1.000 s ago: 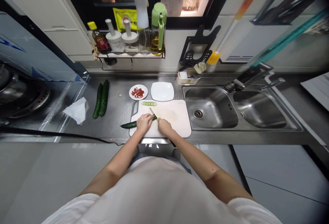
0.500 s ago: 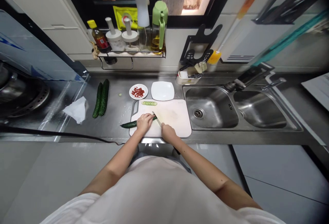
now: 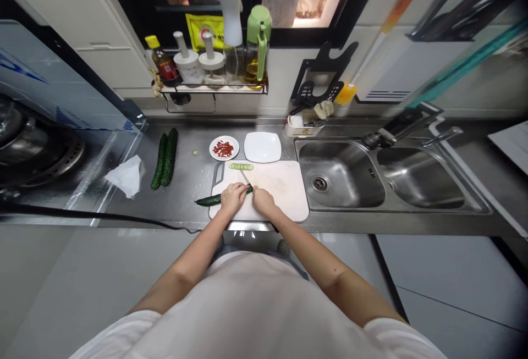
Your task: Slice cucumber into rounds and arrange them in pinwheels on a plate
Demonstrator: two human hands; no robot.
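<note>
My left hand (image 3: 234, 197) is closed over a dark green cucumber (image 3: 209, 200), which lies across the lower left of a white cutting board (image 3: 284, 188). Beside it, my right hand (image 3: 263, 202) grips a knife (image 3: 245, 177) whose blade points up and left, close to my left fingertips and the cucumber's cut end. Several thin cucumber slices (image 3: 241, 166) overlap in a row along the board's top edge. Behind the board are a small white plate (image 3: 224, 148) of chopped red pieces and a white square plate (image 3: 263, 147).
Two whole cucumbers (image 3: 164, 159) and a crumpled white tissue (image 3: 126, 176) lie to the left, near a stove (image 3: 45, 150). A double sink (image 3: 342, 177) is at the right. Bottles stand on a wall rack (image 3: 214, 89) at the back.
My right hand and the knife have moved up and left, bringing the blade nearer the slices. My left hand stays on the cucumber. The whole view has shifted slightly.
</note>
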